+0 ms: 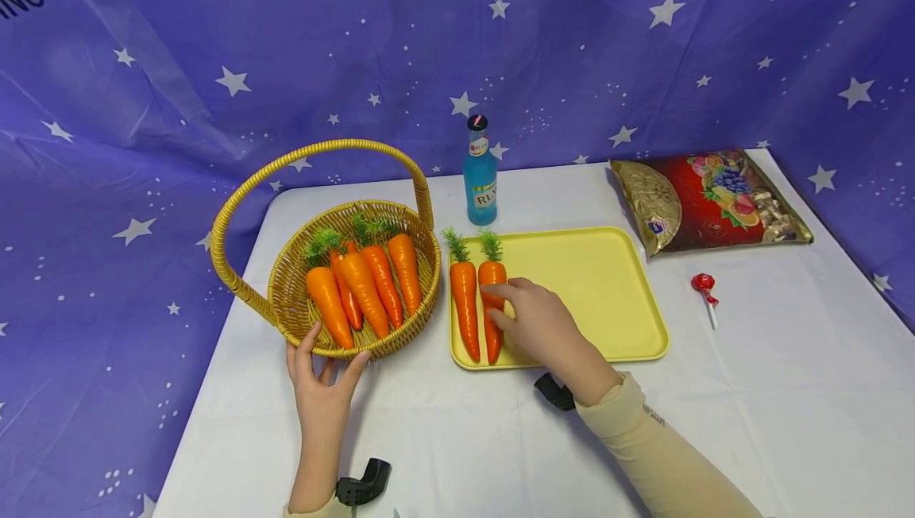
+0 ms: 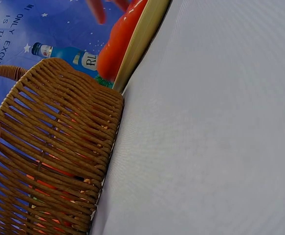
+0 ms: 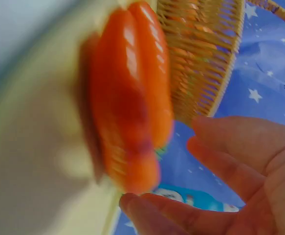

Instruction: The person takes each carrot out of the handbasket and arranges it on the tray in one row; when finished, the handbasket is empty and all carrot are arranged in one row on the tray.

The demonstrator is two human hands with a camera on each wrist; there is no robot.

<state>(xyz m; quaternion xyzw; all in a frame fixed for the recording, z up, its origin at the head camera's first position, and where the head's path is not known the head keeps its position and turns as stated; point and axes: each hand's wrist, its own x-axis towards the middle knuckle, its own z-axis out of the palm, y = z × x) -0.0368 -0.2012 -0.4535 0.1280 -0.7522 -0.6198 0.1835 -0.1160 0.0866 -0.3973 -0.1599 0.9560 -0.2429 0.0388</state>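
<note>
Glossy orange carrot with a feathery green top (image 1: 492, 273): loose right hand above it, basket alongside

It lies on the nine o'clock side of the yellow rectangular tray (image 1: 593, 287), just beside a matching orange carrot (image 1: 465, 307). The right hand (image 1: 539, 315) comes over it from four o'clock, its grip released, fingers and thumb apart; whether a fingertip touches cannot be told. At nine o'clock from the tray, the golden woven basket with a hooped handle (image 1: 423, 326) stands on the white cloth-covered tabletop (image 1: 750, 407) with five carrots showing inside. The left hand (image 1: 322, 387) rests spread fingers against its rim at six o'clock, unclenched, probably steadying it.

The step in hand seems to be taking up or setting down this carrot; the pose alone does not settle which. Taking it up calls for closing on the thick upper body and lifting clear of its neighbour; setting down calls for withdrawing without rolling either.
</note>
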